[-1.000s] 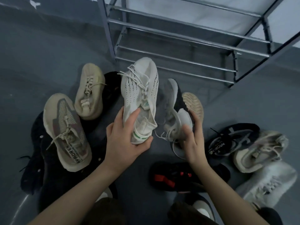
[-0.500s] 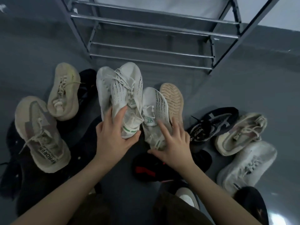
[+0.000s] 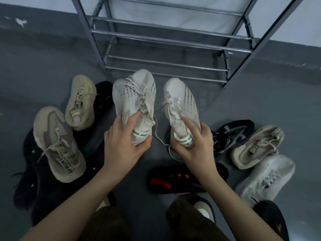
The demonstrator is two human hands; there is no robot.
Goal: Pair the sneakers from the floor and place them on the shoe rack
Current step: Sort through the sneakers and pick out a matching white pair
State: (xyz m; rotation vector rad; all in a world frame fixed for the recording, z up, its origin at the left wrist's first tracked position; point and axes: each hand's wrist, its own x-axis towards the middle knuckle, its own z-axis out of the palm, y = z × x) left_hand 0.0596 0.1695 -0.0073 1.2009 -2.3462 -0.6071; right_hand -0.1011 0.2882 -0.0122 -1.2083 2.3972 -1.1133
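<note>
Two matching white knit sneakers with green heel stripes are held side by side, toes pointing at the metal shoe rack (image 3: 166, 40). My left hand (image 3: 124, 138) grips the heel of the left white sneaker (image 3: 134, 94). My right hand (image 3: 194, 141) grips the heel of the right white sneaker (image 3: 180, 100). A loose lace hangs between them. The rack's bars stand just beyond the toes, with no shoes on the visible shelves.
Beige sneakers (image 3: 80, 101) (image 3: 57, 143) lie at the left on dark shoes. A black shoe with red marks (image 3: 173, 180) lies below my right hand. At the right lie a black patterned sneaker (image 3: 232, 134), a beige one (image 3: 257, 146) and a white one (image 3: 265, 178). The floor is grey.
My right hand has taken up the second white sneaker and turned it upright. The two sneakers now sit apart, side by side, closer to the rack.
</note>
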